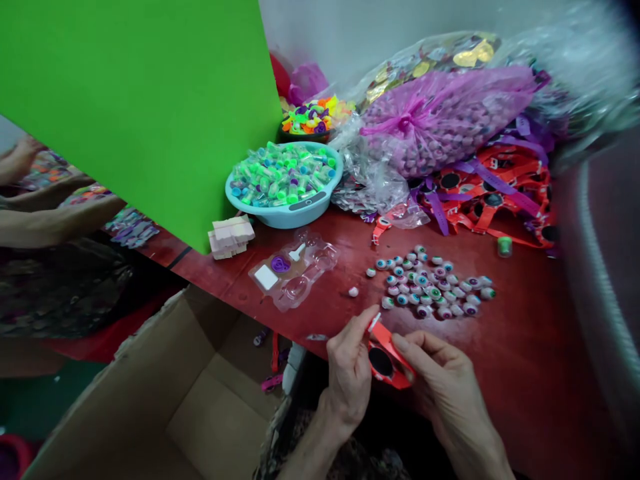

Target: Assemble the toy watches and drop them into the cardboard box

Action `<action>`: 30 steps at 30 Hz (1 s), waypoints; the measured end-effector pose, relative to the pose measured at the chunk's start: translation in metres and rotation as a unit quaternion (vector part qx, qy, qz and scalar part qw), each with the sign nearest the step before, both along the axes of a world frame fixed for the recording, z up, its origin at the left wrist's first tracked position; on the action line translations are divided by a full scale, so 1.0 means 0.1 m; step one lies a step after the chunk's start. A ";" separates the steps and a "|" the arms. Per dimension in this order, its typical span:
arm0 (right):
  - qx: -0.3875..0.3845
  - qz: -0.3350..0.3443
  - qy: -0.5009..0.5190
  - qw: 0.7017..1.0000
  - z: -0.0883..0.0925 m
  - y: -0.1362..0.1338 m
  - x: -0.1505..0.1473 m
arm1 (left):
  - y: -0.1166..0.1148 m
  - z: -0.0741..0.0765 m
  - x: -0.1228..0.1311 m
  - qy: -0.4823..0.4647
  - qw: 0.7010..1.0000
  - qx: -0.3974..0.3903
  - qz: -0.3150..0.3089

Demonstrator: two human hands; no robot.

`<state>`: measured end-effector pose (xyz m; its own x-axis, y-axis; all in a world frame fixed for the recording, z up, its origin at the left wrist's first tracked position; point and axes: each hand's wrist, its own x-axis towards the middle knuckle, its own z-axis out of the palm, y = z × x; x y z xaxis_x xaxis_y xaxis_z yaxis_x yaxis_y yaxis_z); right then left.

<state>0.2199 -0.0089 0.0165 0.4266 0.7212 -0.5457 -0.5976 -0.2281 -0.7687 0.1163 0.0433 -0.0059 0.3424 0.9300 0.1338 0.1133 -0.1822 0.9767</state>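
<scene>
Evidently, the left hand [350,367] and right hand [450,380] both pinch the orange-red toy watch with a round black face [381,362] by the dark-red table's [530,333] near edge — a light, even grip suits its strap; whether that's fastened, I can't tell.

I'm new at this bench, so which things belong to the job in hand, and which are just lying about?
Seems part of the job:
orange watch, in the left hand and right hand
piled watches
clear tray with purple disc and white pieces
loose eyeballs
capped tubes in the blue basin

Possibly just lying about:
green board
pink bag, knotted shut
cardboard box
</scene>
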 end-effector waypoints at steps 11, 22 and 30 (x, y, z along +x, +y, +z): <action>0.017 0.006 -0.028 0.999 0.02 0.06 0.00 | 0.09 0.14 -0.05 -0.002 0.998 0.037 -0.051; 0.084 0.036 -0.095 0.991 -0.02 0.09 0.01 | 0.11 0.11 -0.06 0.113 0.981 0.073 -0.139; 0.112 0.145 -0.377 0.908 -0.05 0.12 0.07 | 0.11 0.06 -0.19 0.296 0.923 0.186 -0.159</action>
<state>0.2274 0.0032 0.0113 0.3918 0.9201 -0.0027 0.1780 -0.0787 -0.9809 0.0972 0.0542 0.0002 0.7063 0.6966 0.1263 0.4892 -0.6091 0.6242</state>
